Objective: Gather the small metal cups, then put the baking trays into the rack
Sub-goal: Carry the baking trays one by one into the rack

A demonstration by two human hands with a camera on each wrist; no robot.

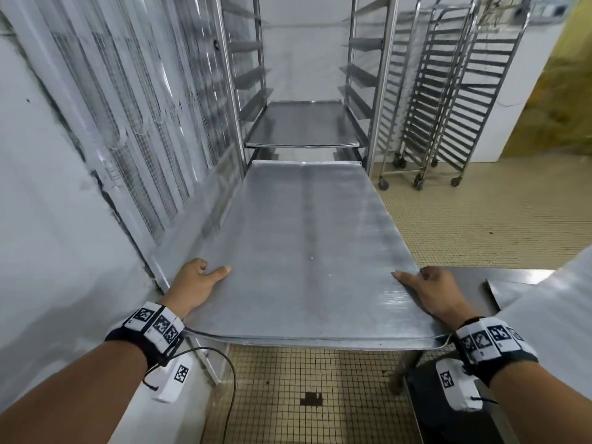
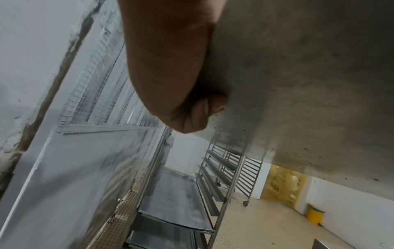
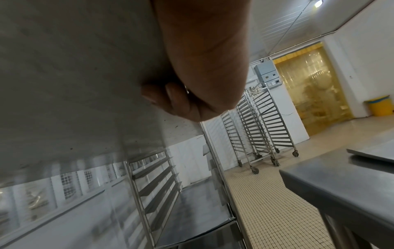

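A large baking tray (image 1: 307, 251) is held level between the two hands, its far short edge at the mouth of the rack (image 1: 381, 91), just below a tray already seated on the runners (image 1: 304, 125). The left hand (image 1: 195, 285) is clamped on the near left corner, thumb lying on top and fingers (image 2: 200, 111) curled beneath. The right hand (image 1: 432, 291) is clamped likewise on the near right corner, fingers (image 3: 164, 96) tucked under the metal. A steel table (image 1: 474, 283) is seen just beside the right hand, and empty wheeled racks (image 1: 448, 107) stand well apart on the tiled floor
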